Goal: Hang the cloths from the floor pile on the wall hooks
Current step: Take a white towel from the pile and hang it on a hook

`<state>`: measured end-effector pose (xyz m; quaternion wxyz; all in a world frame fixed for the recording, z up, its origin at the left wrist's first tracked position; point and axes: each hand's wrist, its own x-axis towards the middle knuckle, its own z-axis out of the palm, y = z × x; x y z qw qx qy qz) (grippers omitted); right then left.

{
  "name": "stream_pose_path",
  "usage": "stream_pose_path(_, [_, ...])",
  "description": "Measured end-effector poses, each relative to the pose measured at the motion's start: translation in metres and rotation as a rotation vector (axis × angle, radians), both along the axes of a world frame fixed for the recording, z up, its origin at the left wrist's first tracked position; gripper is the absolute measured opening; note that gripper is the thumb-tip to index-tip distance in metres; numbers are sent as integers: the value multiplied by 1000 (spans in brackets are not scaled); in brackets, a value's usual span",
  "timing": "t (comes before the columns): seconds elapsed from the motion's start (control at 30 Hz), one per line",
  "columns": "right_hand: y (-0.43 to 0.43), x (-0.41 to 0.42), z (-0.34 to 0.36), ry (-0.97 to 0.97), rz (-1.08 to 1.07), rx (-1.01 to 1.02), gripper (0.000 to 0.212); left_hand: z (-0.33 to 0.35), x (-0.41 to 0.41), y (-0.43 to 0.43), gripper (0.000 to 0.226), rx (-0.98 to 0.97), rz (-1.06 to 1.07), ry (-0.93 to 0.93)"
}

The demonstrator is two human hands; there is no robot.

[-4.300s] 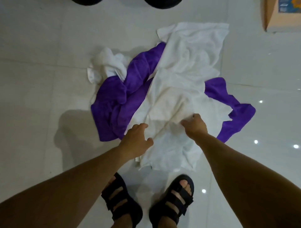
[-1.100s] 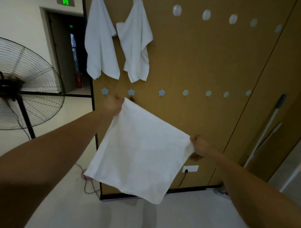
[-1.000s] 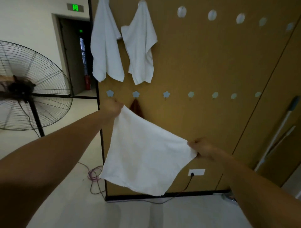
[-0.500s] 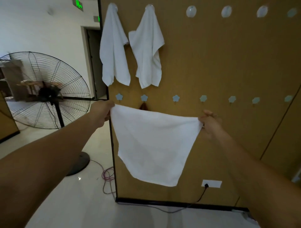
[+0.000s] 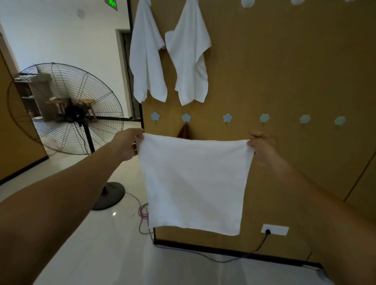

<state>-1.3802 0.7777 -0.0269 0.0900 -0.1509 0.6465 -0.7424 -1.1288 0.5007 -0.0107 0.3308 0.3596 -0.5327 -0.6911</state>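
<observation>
A square white cloth (image 5: 193, 183) hangs spread flat in front of the brown wall panel (image 5: 284, 71). My left hand (image 5: 128, 143) pinches its top left corner and my right hand (image 5: 262, 142) pinches its top right corner. Its top edge is level, just below a row of pale blue flower-shaped hooks (image 5: 227, 118). A small brown cloth (image 5: 184, 131) hangs from the second hook of that row, mostly hidden behind the white one. Two white cloths (image 5: 146, 57) (image 5: 191, 59) hang from the upper row of round hooks (image 5: 247, 2). The floor pile is out of view.
A large black standing fan (image 5: 73, 114) stands on the floor at the left, its round base (image 5: 109, 195) near the panel's edge. Cables (image 5: 142, 213) lie on the white floor. A wall socket (image 5: 274, 229) with a plug sits low on the panel. A doorway (image 5: 128, 75) opens behind.
Since picking the cloth off the floor pile I have turned to the wall. My right hand has risen until the cloth's top edge is level, and the cloth now hangs square.
</observation>
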Motion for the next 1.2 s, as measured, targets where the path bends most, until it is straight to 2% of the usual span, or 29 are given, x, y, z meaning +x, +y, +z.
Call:
stream_pose_path(0.1, [-3, -5, 0, 4, -16, 12, 38, -3, 1, -1, 30, -47, -31, -162])
stream_pose_path(0.2, [-7, -5, -2, 54, -25, 83, 36, -3, 4, 3, 23, -137, -42, -303])
stream_pose_path(0.33, [-17, -1, -9, 99, -17, 123, 33, -7, 5, 0, 29, -214, 66, -336])
stream_pose_path(0.4, [-26, -1, -9, 156, 38, 225, 36, -13, 6, -2, 20, -320, 149, -364])
stream_pose_path(0.5, [-41, 2, -12, 267, 161, 403, 48, -25, 11, -10, 25, -462, 187, -415])
stream_pose_path(0.6, [-56, 7, -18, 490, 230, 622, 60, -36, 20, -25, 22, -575, 241, -511])
stream_pose_path(0.67, [-70, 12, -23, 685, 199, 814, 58, -39, 25, -36, 19, -652, 253, -548])
stream_pose_path(0.73, [-85, 18, -27, 762, 158, 899, 52, -42, 30, -49, 10, -735, 242, -592])
stream_pose_path(0.93, [-134, 36, -30, 692, 87, 839, 35, -45, 40, -108, 13, -785, 257, -584])
stream_pose_path(1.07, [-165, 52, -32, 735, 1, 790, 46, -46, 42, -150, 7, -813, 193, -660])
stream_pose_path(1.13, [-179, 60, -30, 749, -19, 796, 43, -47, 40, -165, 26, -851, 207, -719])
stream_pose_path(1.2, [-194, 69, -27, 671, -31, 741, 38, -45, 38, -177, 31, -917, 220, -727])
